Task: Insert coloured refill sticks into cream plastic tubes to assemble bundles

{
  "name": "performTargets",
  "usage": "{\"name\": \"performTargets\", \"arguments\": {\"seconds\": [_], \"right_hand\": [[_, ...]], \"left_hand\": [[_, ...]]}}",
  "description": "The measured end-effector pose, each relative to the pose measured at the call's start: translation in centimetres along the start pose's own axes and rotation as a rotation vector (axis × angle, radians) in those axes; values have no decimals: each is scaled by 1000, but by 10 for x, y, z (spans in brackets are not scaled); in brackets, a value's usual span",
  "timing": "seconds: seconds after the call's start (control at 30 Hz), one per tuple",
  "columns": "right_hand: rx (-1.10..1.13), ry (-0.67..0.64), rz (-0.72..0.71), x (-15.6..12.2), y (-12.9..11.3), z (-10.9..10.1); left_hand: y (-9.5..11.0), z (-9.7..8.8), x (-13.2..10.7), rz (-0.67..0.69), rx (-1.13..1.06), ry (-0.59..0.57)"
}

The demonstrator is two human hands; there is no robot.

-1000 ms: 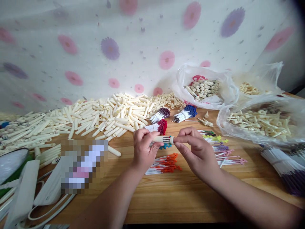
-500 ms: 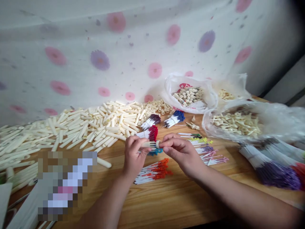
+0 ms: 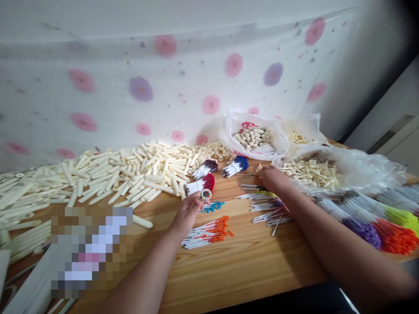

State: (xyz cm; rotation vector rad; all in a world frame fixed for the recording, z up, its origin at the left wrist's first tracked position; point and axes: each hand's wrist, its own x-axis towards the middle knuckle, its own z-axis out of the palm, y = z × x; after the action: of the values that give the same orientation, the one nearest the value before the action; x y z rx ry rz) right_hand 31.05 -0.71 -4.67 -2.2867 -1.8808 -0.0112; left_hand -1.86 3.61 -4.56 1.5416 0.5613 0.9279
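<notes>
My left hand [image 3: 189, 213] is closed around a cream multicolour pen [image 3: 206, 195], its round end facing me and showing several coloured tips inside a pale ring. The rest of its barrel is hidden in the fingers. Turquoise-topped refills [image 3: 214, 206] lie just right of that hand, and orange-topped refills [image 3: 212, 231] below it. My right hand [image 3: 273, 178] reaches down to the table where small cream parts lay, fingers bent together; what they hold is hidden. A small cream piece [image 3: 259, 167] shows beside its fingertips. Black, yellow and purple-topped refills [image 3: 266, 203] lie beneath the right wrist.
A heap of cream pen barrels [image 3: 131, 170] covers the left. Banded refill bundles stand behind my left hand, red [image 3: 199, 185] and blue [image 3: 236, 165] among them. Plastic bags of cream parts [image 3: 310, 172] and pens [image 3: 255, 137] lie back right. Large refill bundles [image 3: 393, 233] lie right.
My right hand has left the pen and moved right and away from me to the small cream parts. My left hand has turned the pen so its end faces me. The view has shifted slightly.
</notes>
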Motion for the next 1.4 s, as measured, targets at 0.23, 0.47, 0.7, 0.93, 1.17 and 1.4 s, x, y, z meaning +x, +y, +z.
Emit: {"name": "performTargets", "arguments": {"seconds": [0.23, 0.47, 0.7, 0.93, 1.17, 1.4], "right_hand": [[279, 367, 52, -21, -28, -39], [907, 634, -563, -82, -127, -88], [765, 590, -803, -83, -144, -86], [736, 582, -804, -81, -147, -74], [685, 598, -803, -78, -152, -59], [723, 607, -744, -77, -152, -47]], "left_hand": [[1, -3, 1, -3, -13, -66], [12, -1, 2, 48, 95, -158], [15, -4, 5, 35, 104, -225], [16, -4, 4, 25, 187, -258], [19, -2, 2, 9, 216, -259], [20, 5, -3, 13, 306, -216]]}}
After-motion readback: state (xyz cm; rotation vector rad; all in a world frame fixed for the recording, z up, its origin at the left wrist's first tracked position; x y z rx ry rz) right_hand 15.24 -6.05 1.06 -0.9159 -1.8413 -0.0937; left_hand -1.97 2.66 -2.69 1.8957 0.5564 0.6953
